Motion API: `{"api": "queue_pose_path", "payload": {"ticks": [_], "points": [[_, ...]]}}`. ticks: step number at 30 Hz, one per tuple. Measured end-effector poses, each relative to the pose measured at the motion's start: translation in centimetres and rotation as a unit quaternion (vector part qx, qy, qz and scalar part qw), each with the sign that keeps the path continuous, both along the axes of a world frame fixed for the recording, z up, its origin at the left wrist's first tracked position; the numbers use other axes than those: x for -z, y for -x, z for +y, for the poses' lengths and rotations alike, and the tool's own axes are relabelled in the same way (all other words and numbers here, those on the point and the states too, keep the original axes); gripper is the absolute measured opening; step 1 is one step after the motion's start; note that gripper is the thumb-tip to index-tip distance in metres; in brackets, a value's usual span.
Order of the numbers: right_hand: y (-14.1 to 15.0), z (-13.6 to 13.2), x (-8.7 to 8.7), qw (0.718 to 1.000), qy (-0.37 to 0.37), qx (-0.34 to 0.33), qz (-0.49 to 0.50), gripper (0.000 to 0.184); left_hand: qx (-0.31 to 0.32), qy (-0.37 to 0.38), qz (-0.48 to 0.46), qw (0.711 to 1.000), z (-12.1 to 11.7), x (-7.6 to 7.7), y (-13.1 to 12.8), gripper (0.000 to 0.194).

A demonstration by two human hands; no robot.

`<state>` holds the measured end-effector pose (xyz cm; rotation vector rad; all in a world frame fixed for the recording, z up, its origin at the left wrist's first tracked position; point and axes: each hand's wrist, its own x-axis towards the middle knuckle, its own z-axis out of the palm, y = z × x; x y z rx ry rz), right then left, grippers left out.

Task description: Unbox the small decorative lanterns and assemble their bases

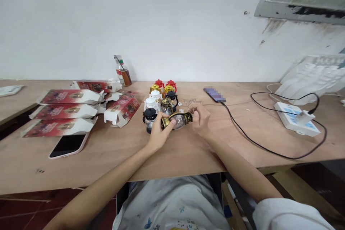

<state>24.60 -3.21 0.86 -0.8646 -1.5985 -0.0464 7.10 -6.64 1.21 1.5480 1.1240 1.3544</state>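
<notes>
A small black-and-gold lantern with a clear globe lies on its side in the air, one end in the grip of my left hand. My right hand is at its other end, thumb and forefinger pinched together; whatever they hold is too small to make out. Just beyond stand more little lanterns in two rows: a black one beside my left fingers, another black-and-gold one, white ones, gold ones and red ones. Small metal pieces are scattered behind my right hand.
Red printed boxes lie at left, with a phone partly under them and another box nearer. A drink bottle stands by the wall. To the right are a cabled phone, a power strip and white plastic trays.
</notes>
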Motion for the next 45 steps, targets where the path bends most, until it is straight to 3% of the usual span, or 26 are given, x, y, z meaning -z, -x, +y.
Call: {"api": "queue_pose_path", "payload": {"ticks": [2, 5, 7, 14, 18, 20, 24, 26, 29, 32, 36, 41, 45], "points": [[-0.2, 0.7, -0.1, 0.993, 0.077, -0.006, 0.092, 0.042, 0.022, -0.003, 0.0, 1.0, 0.1, 0.0, 0.0, 0.031], [-0.4, 2.0, -0.2, 0.953, 0.192, -0.019, 0.232, 0.05, 0.034, 0.001, -0.017, 0.999, 0.0, -0.3, -0.2, 0.034], [-0.4, 2.5, -0.2, 0.935, 0.23, -0.027, 0.27, 0.053, 0.036, 0.003, -0.023, 0.999, 0.0, -0.4, -0.3, 0.034], [-0.2, 1.7, 0.4, 0.983, 0.165, -0.003, 0.083, 0.056, 0.02, -0.021, -0.016, 0.999, 0.3, 0.1, -0.3, 0.029], [-0.1, 1.7, 0.4, 0.977, 0.183, -0.018, 0.11, 0.058, -0.001, -0.043, 0.0, 0.999, 0.2, 0.1, -0.3, 0.028], [-0.1, 2.2, 0.2, 0.958, 0.215, -0.035, 0.185, 0.058, -0.008, -0.058, 0.015, 0.998, 0.1, 0.0, -0.2, 0.028], [-1.2, 4.2, 0.3, 0.891, 0.275, -0.055, 0.358, 0.056, 0.0, -0.117, 0.043, 0.992, -0.2, 0.0, -0.1, 0.027], [-2.5, 5.6, 0.9, 0.869, 0.283, -0.022, 0.404, 0.055, 0.016, -0.154, 0.052, 0.986, -0.3, 0.2, -0.1, 0.031], [-5.1, 7.6, 2.4, 0.852, 0.256, 0.108, 0.444, 0.051, 0.044, -0.178, 0.067, 0.981, -0.4, 0.4, -0.1, 0.038], [-7.8, 9.2, 3.6, 0.842, 0.23, 0.167, 0.458, 0.042, 0.062, -0.185, 0.094, 0.976, -0.6, 0.5, -0.1, 0.042], [-9.8, 10.2, 4.2, 0.852, 0.2, 0.189, 0.445, 0.038, 0.051, -0.218, 0.136, 0.965, -0.6, 0.5, -0.1, 0.041], [-9.7, 10.6, 4.1, 0.899, 0.195, 0.142, 0.365, 0.036, 0.014, -0.287, 0.182, 0.94, -0.4, 0.2, -0.2, 0.034], [-8.9, 10.8, 4.0, 0.931, 0.215, 0.116, 0.272, 0.039, 0.0, -0.306, 0.212, 0.928, -0.3, 0.3, -0.1, 0.044]]}}
